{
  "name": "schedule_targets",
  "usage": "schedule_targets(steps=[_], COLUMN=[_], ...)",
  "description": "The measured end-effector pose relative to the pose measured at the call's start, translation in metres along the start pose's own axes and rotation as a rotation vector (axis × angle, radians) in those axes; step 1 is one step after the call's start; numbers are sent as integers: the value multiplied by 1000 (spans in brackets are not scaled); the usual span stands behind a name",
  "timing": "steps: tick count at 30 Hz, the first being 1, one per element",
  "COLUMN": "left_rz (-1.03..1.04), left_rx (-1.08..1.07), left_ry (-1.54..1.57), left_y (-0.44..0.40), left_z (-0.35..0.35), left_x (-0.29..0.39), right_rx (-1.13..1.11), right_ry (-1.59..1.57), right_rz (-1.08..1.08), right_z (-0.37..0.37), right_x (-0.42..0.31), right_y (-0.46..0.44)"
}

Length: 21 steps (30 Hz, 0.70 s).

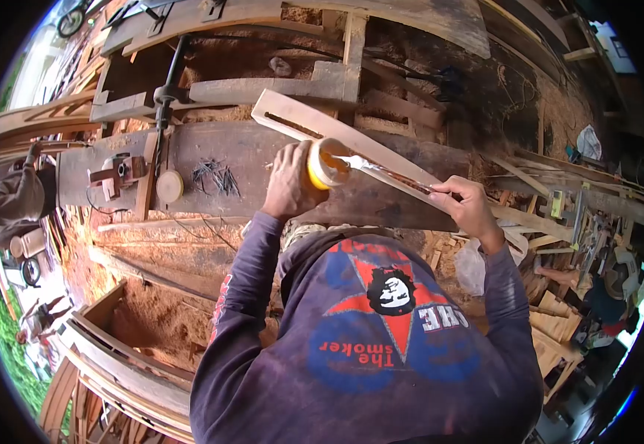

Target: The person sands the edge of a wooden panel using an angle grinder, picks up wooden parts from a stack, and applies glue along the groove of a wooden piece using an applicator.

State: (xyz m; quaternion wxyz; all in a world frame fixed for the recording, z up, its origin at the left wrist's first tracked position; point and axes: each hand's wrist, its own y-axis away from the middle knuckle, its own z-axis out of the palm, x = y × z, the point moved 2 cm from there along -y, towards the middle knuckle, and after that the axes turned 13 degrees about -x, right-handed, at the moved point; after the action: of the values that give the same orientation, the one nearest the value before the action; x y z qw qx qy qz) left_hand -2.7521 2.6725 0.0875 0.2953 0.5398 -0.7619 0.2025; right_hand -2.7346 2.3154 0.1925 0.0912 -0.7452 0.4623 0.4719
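Note:
My left hand (289, 182) is wrapped round a yellow-and-white plastic tub (332, 164), tilted with its mouth to the right. In my right hand (465, 207), a thin stick (409, 182) is pinched between the fingers. White paste coats its far end (357, 162), which is at the tub's mouth. Behind both hands, a long pale wooden piece (344, 135) lies slantwise over the dark plank bench (248, 148). A narrow slot (289, 124) is cut in its edge near the left end. Whether my right hand also touches the wood, I cannot tell.
On the bench's left are a power planer (118, 175), a round lid (169, 186) and a pile of nails (216, 177). A long bar clamp (165, 94) crosses behind. Another person (15, 197) is at far left. Sawdust fills a wooden trough (152, 325).

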Motion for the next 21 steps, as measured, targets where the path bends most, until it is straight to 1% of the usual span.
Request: schedule_targets(steps=[1, 5, 7, 9, 10, 13, 16, 18, 19, 21], left_rz=[-73, -201, -242, -256, -305, -386, -390, -392, -397, -407], left_rx=[24, 193, 235, 280, 316, 336, 363, 369, 366, 372], left_ry=[52, 83, 66, 60, 68, 61, 81, 91, 117, 154], left_y=[7, 40, 58, 75, 86, 110, 122, 126, 128, 131], left_z=[0, 0, -3, -7, -1, 4, 3, 4, 5, 4], left_x=[-2, -21, -26, -28, -36, -49, -52, -56, -57, -61], right_rx=[-11, -37, -64, -86, -96, -103, -87, -144, -147, -212], right_ry=[4, 168, 229, 241, 250, 275, 279, 398, 406, 807], right_rz=[3, 56, 70, 167, 165, 188, 231, 226, 228, 301], right_z=[-2, -1, 4, 9, 11, 14, 17, 20, 20, 20], right_x=[6, 41, 53, 61, 65, 73, 79, 81, 80, 70], right_y=[1, 3, 4, 6, 6, 7, 8, 8, 7, 1])
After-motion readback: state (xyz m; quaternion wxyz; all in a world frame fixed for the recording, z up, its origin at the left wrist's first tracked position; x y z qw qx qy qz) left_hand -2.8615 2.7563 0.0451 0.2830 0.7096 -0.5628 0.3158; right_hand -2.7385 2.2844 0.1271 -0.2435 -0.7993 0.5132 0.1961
